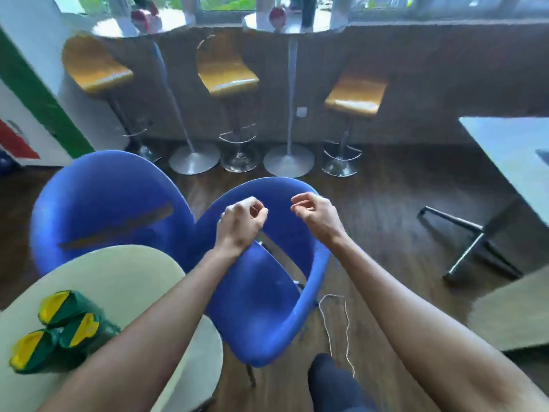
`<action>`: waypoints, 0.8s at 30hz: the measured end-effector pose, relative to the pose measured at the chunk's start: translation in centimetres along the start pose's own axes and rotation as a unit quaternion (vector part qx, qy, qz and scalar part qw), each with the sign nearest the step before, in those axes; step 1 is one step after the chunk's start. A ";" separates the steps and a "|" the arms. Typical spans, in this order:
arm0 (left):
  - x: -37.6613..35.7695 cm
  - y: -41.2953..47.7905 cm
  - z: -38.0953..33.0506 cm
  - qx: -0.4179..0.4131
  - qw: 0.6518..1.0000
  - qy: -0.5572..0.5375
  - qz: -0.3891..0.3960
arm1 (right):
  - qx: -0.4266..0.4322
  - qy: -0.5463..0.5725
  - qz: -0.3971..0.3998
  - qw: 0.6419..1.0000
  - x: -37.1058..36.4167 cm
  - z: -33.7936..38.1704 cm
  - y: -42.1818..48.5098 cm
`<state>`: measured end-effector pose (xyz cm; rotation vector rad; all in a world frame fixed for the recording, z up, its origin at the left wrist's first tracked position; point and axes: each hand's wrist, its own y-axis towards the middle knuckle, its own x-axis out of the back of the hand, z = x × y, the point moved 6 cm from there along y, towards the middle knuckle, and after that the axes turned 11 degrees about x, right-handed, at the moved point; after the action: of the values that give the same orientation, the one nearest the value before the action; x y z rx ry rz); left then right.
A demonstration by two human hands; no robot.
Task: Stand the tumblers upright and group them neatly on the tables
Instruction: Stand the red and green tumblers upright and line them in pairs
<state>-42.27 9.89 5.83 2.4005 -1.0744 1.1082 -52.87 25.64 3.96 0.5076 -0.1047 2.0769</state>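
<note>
Hovering empty hands (242, 218), tumblers' (64, 307) markings seemingly unreadable.

Place: I read this as a café or break lounge | far: orange bar stools (227, 75) at round high tables (292, 26) by windows | near: blue tub chairs (264, 295) around a pale round table (124, 275) | dark wood floor (395, 209)

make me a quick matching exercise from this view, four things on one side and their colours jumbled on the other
Things:
1. tumblers
2. nearest chair
3. bar stool seats
4. round table

Colours:
A. blue
B. cream
C. green and yellow
D. orange-yellow

Pairs: 1-C, 2-A, 3-D, 4-B
</note>
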 end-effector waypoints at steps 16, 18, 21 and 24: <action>-24.7 15.1 -30.7 -0.089 0.993 0.024 0.075 | -0.044 -0.013 -0.090 0.995 31.7 -15.1 17.8; -25.5 17.6 -33.1 -0.086 0.993 0.025 0.072 | -0.044 -0.009 -0.083 0.996 33.6 -15.3 21.0; -25.9 22.6 -36.2 -0.075 0.995 0.030 0.061 | -0.029 -0.011 -0.057 0.998 35.4 -14.8 27.0; -26.1 28.4 -38.2 -0.064 0.997 0.023 0.045 | -0.010 -0.009 -0.040 0.999 36.1 -14.4 33.9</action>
<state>-94.57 23.89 10.32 2.2372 -1.2092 1.0839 -101.98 40.22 9.44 0.5107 -0.1143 1.9921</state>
